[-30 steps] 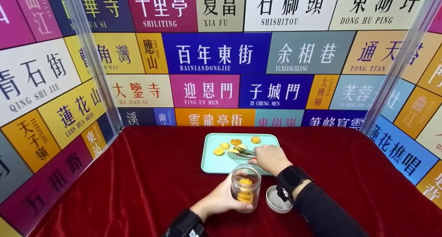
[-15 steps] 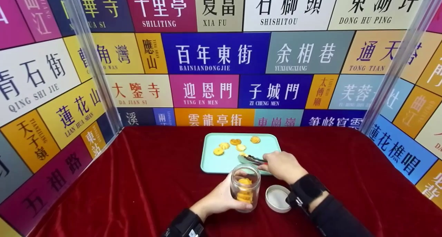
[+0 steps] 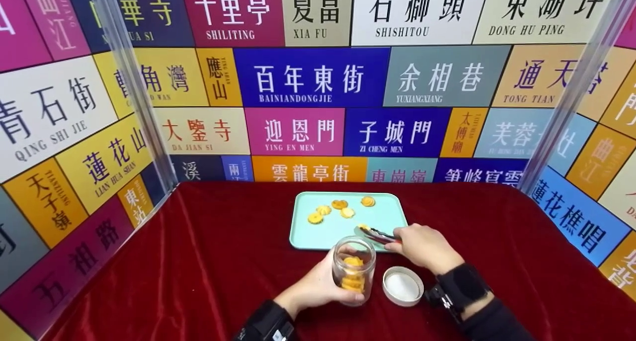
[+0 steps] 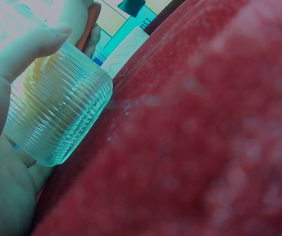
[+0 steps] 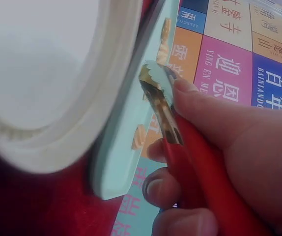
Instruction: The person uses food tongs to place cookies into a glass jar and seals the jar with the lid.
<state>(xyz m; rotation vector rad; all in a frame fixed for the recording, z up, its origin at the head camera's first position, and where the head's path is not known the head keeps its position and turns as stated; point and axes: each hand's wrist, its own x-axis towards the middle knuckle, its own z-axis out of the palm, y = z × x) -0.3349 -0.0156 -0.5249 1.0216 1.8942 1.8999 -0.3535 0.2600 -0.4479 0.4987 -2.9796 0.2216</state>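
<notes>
My left hand [image 3: 318,285] grips a ribbed glass jar [image 4: 77,118] with its thumb across the near side. The jar's mouth is uncovered, and several yellow cookies [image 3: 353,276] are stacked inside. In my right hand [image 3: 428,245] are metal tongs [image 5: 163,108] with red handles, held over the near right part of a mint-green tray [image 3: 304,237]. A bit of yellow cookie [image 3: 364,227] shows at the tong tips, just behind the jar's rim. Several more cookies [image 3: 347,213] lie towards the back of the tray.
A round white lid [image 3: 403,286] lies right of the jar, beneath my right forearm. Dark red cloth [image 3: 223,261] covers the table. Panels with large lettering [image 3: 310,77] stand behind and at both sides, with clear upright strips [image 3: 566,87] at the corners.
The tongs have left the group of cookies and moved right and nearer, with a cookie at their tips. My right hand went with them; the left hand and jar stayed put.
</notes>
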